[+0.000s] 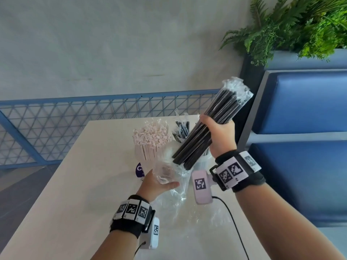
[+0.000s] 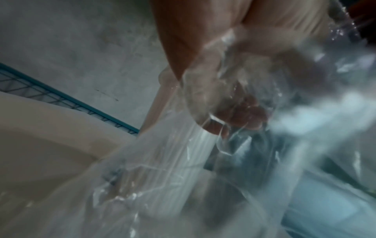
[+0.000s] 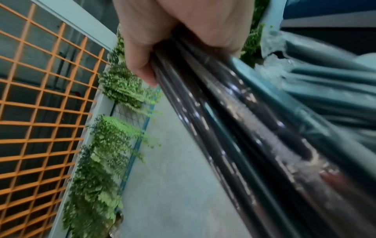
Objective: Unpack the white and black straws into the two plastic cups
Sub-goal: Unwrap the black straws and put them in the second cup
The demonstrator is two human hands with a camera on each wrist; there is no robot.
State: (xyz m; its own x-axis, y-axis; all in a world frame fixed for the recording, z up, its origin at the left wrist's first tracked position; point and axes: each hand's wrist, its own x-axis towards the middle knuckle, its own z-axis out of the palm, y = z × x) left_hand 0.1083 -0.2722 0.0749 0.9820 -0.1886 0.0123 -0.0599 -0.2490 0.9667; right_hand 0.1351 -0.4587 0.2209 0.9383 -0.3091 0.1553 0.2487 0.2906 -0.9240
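Note:
My right hand grips a thick bundle of black straws around its middle, tilted, above the table. Clear wrapping still covers the bundle's upper end. In the right wrist view the black straws run away from my curled fingers. My left hand clutches the crumpled clear plastic bag just below the bundle's lower end; the left wrist view shows the bag bunched in my fingers. One cup holds white straws. A second cup behind the bundle holds some black straws.
The beige table has a fourth edge at the far side near a blue mesh railing. A blue padded bench stands at the right, ferns above it. A black cable crosses the table by my right forearm.

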